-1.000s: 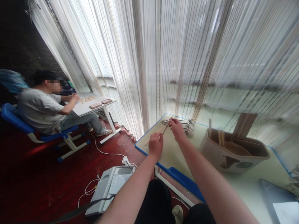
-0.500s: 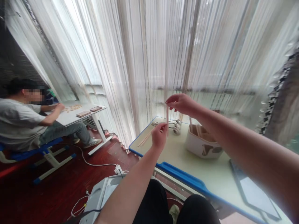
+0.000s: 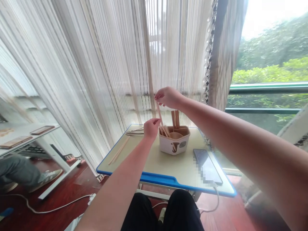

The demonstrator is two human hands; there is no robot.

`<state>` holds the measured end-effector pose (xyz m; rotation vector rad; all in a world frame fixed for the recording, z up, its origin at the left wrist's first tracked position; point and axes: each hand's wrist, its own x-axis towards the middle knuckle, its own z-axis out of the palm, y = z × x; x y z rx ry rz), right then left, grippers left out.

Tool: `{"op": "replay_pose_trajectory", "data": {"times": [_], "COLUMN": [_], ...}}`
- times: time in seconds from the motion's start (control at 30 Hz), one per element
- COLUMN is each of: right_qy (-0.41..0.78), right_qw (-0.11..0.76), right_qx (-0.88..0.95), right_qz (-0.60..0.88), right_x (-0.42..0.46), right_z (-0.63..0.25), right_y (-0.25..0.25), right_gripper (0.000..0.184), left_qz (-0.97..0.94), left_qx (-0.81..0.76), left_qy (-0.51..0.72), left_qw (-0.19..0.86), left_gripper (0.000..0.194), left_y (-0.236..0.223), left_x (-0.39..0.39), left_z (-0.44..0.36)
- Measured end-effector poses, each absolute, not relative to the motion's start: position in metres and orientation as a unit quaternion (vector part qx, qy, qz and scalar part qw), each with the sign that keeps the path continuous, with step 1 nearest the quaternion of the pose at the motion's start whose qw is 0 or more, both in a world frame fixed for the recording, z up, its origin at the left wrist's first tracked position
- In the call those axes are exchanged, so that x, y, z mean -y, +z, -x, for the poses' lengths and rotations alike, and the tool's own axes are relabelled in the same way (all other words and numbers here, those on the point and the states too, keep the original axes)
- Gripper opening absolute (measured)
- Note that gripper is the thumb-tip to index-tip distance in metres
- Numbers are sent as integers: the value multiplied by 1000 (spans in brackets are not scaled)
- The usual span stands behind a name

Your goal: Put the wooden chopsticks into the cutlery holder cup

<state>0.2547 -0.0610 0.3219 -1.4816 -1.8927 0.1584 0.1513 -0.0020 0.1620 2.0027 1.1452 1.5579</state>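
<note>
Pale wooden chopsticks [image 3: 158, 110] stand nearly upright between my hands, tilted a little. My right hand [image 3: 169, 97] pinches their upper end, and my left hand [image 3: 151, 129] grips them lower down. Their lower end is at the left side of a white utensil holder [image 3: 169, 147] with brown compartments; I cannot tell whether they touch it. Other light chopsticks lean inside it, and brown sticks [image 3: 175, 119] rise at its back. Beyond my left hand lie metal spoons [image 3: 134, 131], partly hidden. A few loose chopsticks [image 3: 119, 150] lie on the table's left part.
The pale table [image 3: 149, 163] has a blue edge. A phone or tablet [image 3: 208, 165] with a cable lies at the right. Sheer curtains [image 3: 108, 64] hang behind. Another table [image 3: 45, 138] and a person's leg [image 3: 21, 171] are at the left.
My view has turned right. Both hands have carried the chopsticks from over the spoons to the utensil holder. The chopsticks are now slightly tilted.
</note>
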Motion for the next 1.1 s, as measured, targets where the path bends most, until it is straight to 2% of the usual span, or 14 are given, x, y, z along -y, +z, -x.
{"op": "replay_pose_trajectory", "data": {"times": [0.23, 0.47, 0.67, 0.9, 1.0, 1.1], "right_qy": [3, 0, 6, 8, 3, 11], "right_qw": [302, 264, 219, 206, 178, 148], "right_qx": [739, 750, 739, 722, 729, 737], "right_qz": [602, 606, 637, 660, 661, 659], "right_x": [50, 33, 19, 1, -6, -12], "right_z": [-268, -269, -270, -274, -274, -273], "right_y": [311, 305, 297, 282, 278, 271], "right_gripper": [16, 19, 19, 14, 14, 16], "left_qz": [-716, -725, -740, -732, -716, -707], "left_qx": [-397, -367, -391, -437, -428, -441], "left_qy": [534, 552, 530, 518, 551, 550], "left_qw": [212, 184, 137, 71, 26, 59], "left_gripper": [26, 33, 16, 13, 23, 37], "left_y": [163, 174, 175, 169, 163, 150], "left_x": [-18, -32, -38, -36, -34, -34], "left_z": [-155, -152, -157, -160, -158, -155]}}
